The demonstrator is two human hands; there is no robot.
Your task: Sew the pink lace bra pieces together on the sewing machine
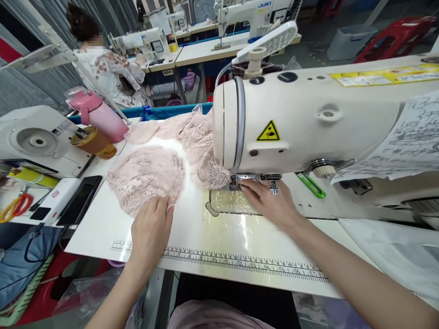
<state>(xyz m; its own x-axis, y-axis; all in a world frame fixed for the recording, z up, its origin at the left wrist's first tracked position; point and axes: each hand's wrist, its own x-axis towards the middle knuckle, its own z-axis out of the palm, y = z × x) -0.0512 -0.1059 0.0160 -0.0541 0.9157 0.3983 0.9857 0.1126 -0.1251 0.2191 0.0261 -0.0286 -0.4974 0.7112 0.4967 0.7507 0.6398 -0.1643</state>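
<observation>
Pale pink lace fabric (147,176) lies in a rounded piece on the sewing table, with loose dark threads on it. My left hand (152,228) is closed at its near edge, fingers curled and thumb against them. More of the pink lace (197,137) is bunched behind, running to the presser foot (235,183) of the sewing machine (274,123). My right hand (270,203) rests flat by the presser foot, fingers stretched toward it and partly hidden under the machine head. I see nothing held in it.
A printed ruler (219,261) runs along the table's front edge. Left stand a pink bottle (99,114), an amber cup (94,141), a black phone (80,201) and orange-handled scissors (17,208). A green thread snipper (311,185) lies right. Another person (106,75) sits beyond.
</observation>
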